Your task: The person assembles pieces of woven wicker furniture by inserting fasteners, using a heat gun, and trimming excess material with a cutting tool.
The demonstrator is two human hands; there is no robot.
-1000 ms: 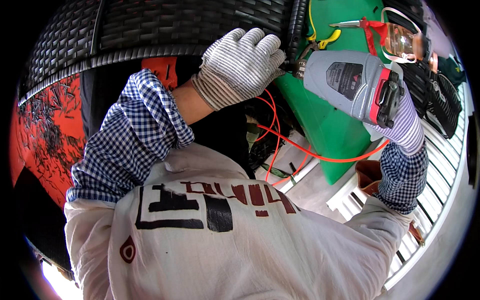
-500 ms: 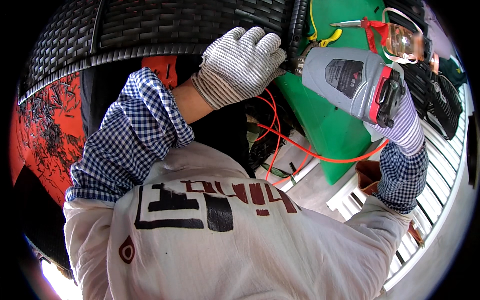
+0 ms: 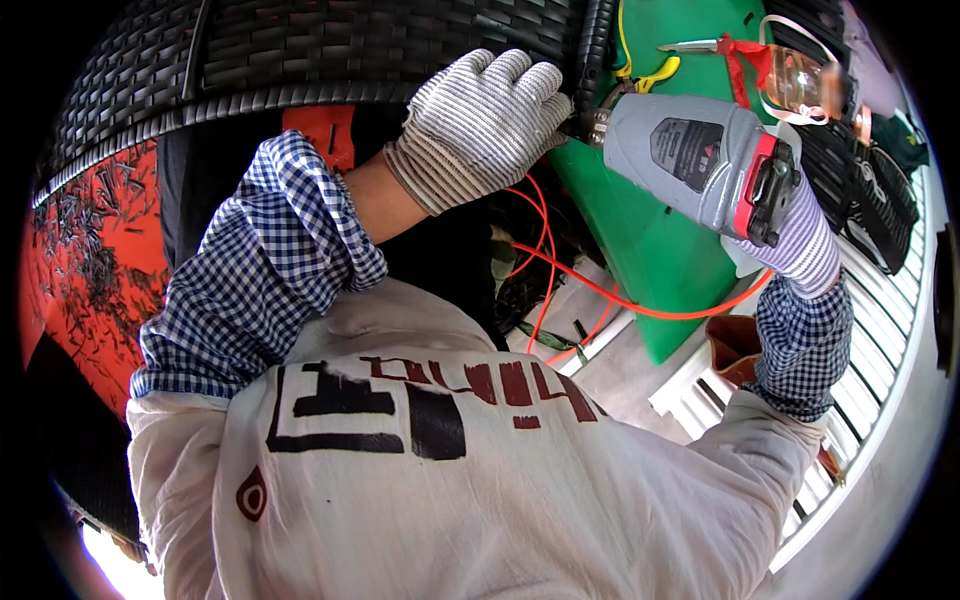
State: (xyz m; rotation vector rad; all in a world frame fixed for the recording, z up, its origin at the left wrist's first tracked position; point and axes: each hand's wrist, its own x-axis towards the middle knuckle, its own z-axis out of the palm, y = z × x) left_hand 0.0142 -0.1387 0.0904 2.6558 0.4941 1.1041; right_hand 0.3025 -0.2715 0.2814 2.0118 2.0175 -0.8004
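My left hand [image 3: 487, 125], in a striped grey-white glove, lies at the lower edge of a black woven wicker panel [image 3: 300, 55]. Its fingers are curled closed, and whatever they pinch is hidden. My right hand [image 3: 795, 240], gloved in purple-white stripes, is wrapped around the grip of a grey air-powered nail or staple gun [image 3: 685, 150]. Most of those fingers are behind the tool's body. The gun's nose points left, close beside my left fingertips, at the panel's corner post [image 3: 593, 45]. An orange air hose [image 3: 670, 314] runs below the gun.
A green surface [image 3: 640, 240] lies under the gun, with yellow-handled pliers [image 3: 658, 74] and a red-wrapped pointed tool [image 3: 700, 46] on it. Small dark fasteners [image 3: 85, 230] scatter over a red surface at left. A white slatted bench [image 3: 860, 370] stands at right.
The view has shifted very slightly. Both hands and the gun keep nearly the same place against the panel.
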